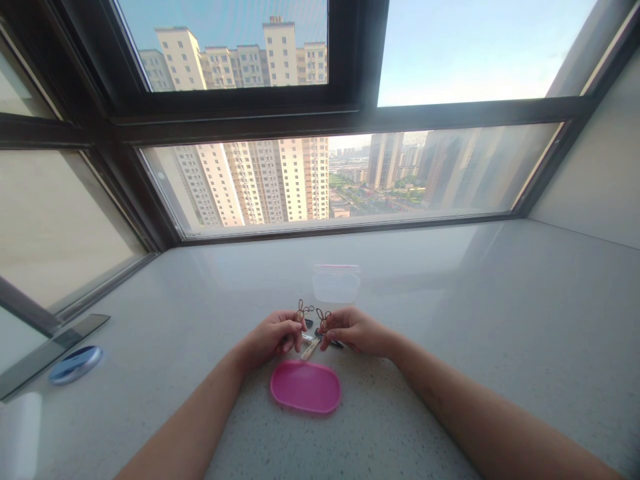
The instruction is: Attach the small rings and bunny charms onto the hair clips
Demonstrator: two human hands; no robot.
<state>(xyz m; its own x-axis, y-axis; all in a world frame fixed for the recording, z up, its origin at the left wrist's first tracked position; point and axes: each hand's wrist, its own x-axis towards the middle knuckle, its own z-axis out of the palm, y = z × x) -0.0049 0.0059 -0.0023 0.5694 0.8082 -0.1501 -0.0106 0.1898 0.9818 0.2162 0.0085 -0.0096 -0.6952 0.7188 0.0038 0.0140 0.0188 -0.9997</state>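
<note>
My left hand (pixel 274 336) is closed in a pinch on a small brown rabbit-shaped hair clip (pixel 301 311). My right hand (pixel 356 329) pinches a second brown rabbit clip (pixel 324 320) right beside it. Between and just under my fingers lie a few more small clips (pixel 313 341), dark and pale, on the stone sill. A pink oval lid (pixel 305 387) lies flat just in front of my hands. A clear plastic box (pixel 336 283) with a pinkish rim stands just behind them.
The pale speckled stone sill (pixel 500 320) runs along a wide dark-framed window (pixel 350 120) looking out on tower blocks. A round blue object (pixel 76 363) lies at the left beside a dark strip. A white object (pixel 20 433) sits at the near left corner.
</note>
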